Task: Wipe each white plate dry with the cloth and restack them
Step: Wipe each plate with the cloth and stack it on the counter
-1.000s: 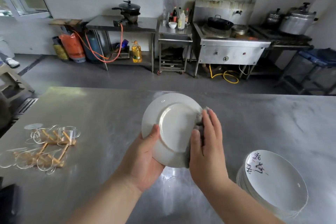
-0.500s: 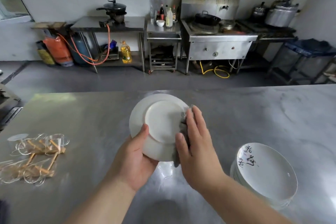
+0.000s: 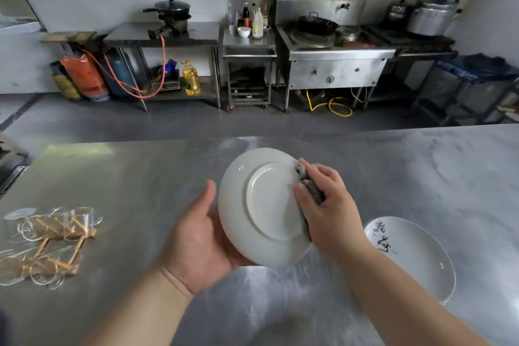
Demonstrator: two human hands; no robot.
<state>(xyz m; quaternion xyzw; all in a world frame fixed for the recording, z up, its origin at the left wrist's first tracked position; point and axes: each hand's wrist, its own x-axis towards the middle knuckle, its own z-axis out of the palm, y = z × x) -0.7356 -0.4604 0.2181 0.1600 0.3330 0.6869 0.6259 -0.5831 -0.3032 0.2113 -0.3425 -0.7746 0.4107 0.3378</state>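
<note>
- Hands first: your left hand (image 3: 196, 239) cups the plate (image 3: 261, 205) at its lower left rim. The thumb runs up along the edge and the fingers are hidden behind it.
- Your right hand (image 3: 328, 211) is curled round the cloth (image 3: 311, 189) and pinches it over the plate's right rim.
- The plate is off the table (image 3: 140, 177), tilted up on edge between both hands. Its underside and foot ring face you.
- Handling, my read: glazed ceramic, stiff, some weight, likely slick if wet. It would chip or shatter on the steel if dropped. Take it at the rim with opposing fingers and support it from beneath; don't trust the thumb alone.
- The cloth is a small, soft grey wad, bunched up, and it moulds to the rim.
- Counts: one plate in hand, one cloth, and one stack of plates (image 3: 415, 258) on the table to your right. The top one bears dark script. The plates in the stack can't be counted from here.
- Clear glasses (image 3: 47, 236) lie clustered with wooden sticks at far left; number unclear.
</note>
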